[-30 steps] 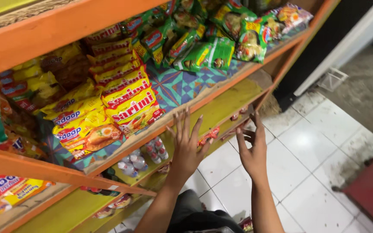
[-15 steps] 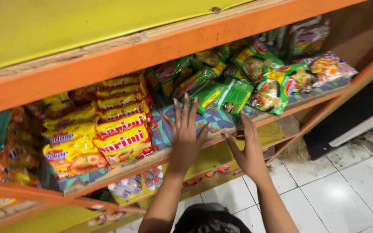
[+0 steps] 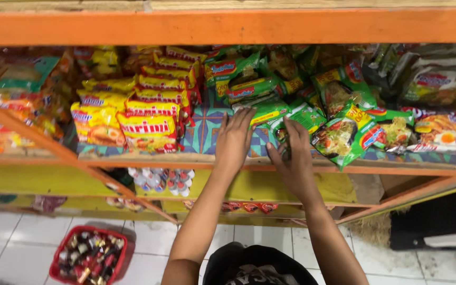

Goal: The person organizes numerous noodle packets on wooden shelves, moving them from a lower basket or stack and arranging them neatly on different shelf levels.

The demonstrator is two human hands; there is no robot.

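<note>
Both hands reach into the middle shelf (image 3: 312, 164) of an orange-edged wooden rack. The left hand (image 3: 234, 138) lies palm down, its fingers (image 3: 238, 120) loosely spread, their tips touching the near edge of the green noodle packets (image 3: 270, 111) that lie in a loose heap just beyond. The right hand (image 3: 293, 158) sits just beside it, its fingers (image 3: 297, 133) curled onto the same green heap; whether they pinch a packet cannot be told. Under the left hand shows the shelf liner (image 3: 204, 134), flat and printed with blue geometric shapes. The packets are glossy, crinkled plastic pillows. To the left stand neat stacks of yellow-and-red noodle packets (image 3: 149, 119); to the right lie more green and pale packets (image 3: 439, 132). On the yellow shelf below sit small white-capped bottles (image 3: 162, 179), and a red basket (image 3: 88, 257) of little bottles stands on the white tiled floor (image 3: 6, 237).

Half a second ago both hands were short of the green heap with fingers fanned wide; now they rest on it.
</note>
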